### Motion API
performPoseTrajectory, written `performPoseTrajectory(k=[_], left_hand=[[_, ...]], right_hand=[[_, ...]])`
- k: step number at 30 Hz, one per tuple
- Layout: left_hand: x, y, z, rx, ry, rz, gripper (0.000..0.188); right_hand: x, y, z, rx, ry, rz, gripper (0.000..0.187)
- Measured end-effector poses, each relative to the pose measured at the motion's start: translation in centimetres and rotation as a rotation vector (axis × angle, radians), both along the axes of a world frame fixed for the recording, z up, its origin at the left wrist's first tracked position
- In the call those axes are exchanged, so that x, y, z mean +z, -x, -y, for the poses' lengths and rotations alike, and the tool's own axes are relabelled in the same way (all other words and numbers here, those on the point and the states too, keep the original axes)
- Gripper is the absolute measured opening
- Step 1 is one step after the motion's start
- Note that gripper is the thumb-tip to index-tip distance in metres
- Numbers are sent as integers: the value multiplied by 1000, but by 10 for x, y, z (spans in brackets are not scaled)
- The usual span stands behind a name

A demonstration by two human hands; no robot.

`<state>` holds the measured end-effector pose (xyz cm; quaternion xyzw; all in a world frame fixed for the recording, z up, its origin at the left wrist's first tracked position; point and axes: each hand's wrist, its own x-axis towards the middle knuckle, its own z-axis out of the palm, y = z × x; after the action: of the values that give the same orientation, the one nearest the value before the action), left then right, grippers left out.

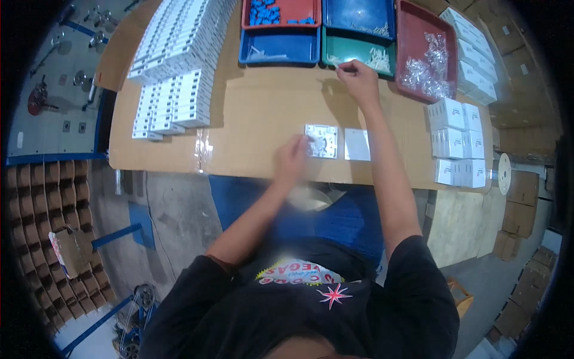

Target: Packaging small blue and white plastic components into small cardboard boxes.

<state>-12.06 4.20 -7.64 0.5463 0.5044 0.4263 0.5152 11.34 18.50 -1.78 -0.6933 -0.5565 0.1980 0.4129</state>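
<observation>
Cardboard-topped table (257,107) with stacked white boxes (179,99), coloured trays (272,61), a square white fitting (323,145) and a white panel (356,145).

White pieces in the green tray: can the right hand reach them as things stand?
Likely yes: the right hand is at the near edge of the green tray, and nothing visible blocks the white pieces.

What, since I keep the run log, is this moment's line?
left hand: at left edge of white plate | right hand: at near edge of green tray, grip unclear | smooth panel: right of plate
</observation>
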Motion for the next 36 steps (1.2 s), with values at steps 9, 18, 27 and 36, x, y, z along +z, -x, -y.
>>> performPoseTrajectory(k=[9, 18, 27, 36], left_hand=[[12, -4, 0, -11, 14, 108, 29], [15, -2, 1, -55, -14, 86, 27], [9, 2, 1, -85, 38, 184, 27], [15, 3, -1, -107, 115, 258, 26]], right_hand=[[11, 32, 129, 373, 232, -551, 17], [26, 33, 150, 410, 202, -471, 18], [28, 51, 149, 340, 263, -391, 14], [16, 59, 156, 420, 166, -284, 18]])
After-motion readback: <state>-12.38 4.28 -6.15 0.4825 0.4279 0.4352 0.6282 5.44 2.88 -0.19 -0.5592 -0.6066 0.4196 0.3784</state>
